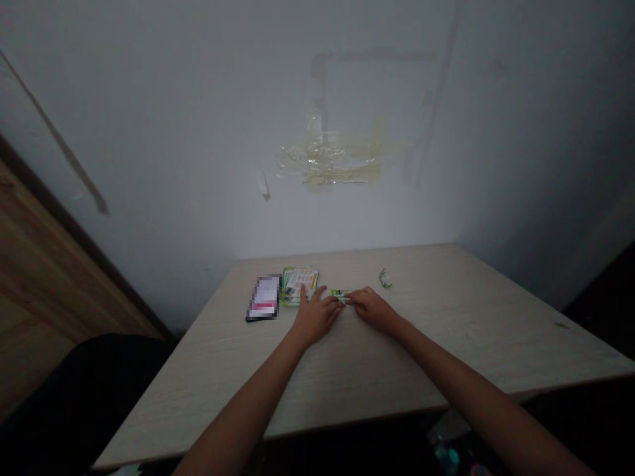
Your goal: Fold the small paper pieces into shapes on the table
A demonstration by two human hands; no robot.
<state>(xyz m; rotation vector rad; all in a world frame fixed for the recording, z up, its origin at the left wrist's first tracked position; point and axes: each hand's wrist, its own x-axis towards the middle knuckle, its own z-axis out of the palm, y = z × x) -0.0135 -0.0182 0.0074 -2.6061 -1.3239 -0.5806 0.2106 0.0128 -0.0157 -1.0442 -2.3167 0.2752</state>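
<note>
A small green-and-white printed piece, folded paper or a wrapper, lies on the table between my two hands. My left hand is palm down, with its thumb and forefinger closed at the left and near edge of this piece. Its outer fingers are spread toward a stack of printed green-and-white sheets or packets. From the other side, my right hand pinches the piece's right end with bent fingers. The fingers partly cover the piece, so its full shape is hidden.
A phone with a lit, blurred screen lies left of the stack. Beyond my right hand sits a small crumpled or folded green-and-white piece. The pale wooden table meets a wall bearing tape remnants.
</note>
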